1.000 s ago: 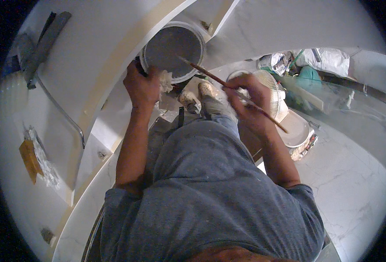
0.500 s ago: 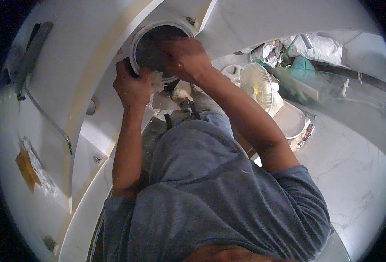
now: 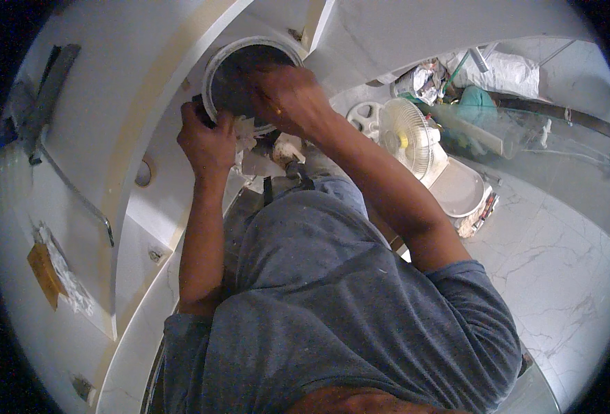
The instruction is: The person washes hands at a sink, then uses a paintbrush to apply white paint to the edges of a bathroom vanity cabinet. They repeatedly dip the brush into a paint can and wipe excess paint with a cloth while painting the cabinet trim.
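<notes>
A round bucket (image 3: 207, 81) with a pale, smeared rim and dark inside stands at the top, tilted toward me. On its left side my left hand (image 3: 210, 143) is closed at the rim, with a dark piece showing between thumb and fingers. Crumpled whitish, see-through material (image 3: 246, 132) hangs by the thumb of that hand. My right hand (image 3: 292, 98) reaches over the near right rim into the bucket. Its fingers are hidden and blurred against the dark inside, so I cannot make out anything in them.
A white fan (image 3: 407, 138) stands to the right beside a pale tray (image 3: 459, 190). Beyond lie a glass panel (image 3: 526, 141) and a white sack (image 3: 508, 76). At left, a curved white panel edge (image 3: 163, 93) rises beside a thin metal rod (image 3: 77, 185) and a brown block (image 3: 46, 272).
My right hand has shifted slightly left and down within the bucket. The bucket and my left hand have moved a little to the left in view; the left hand keeps its hold.
</notes>
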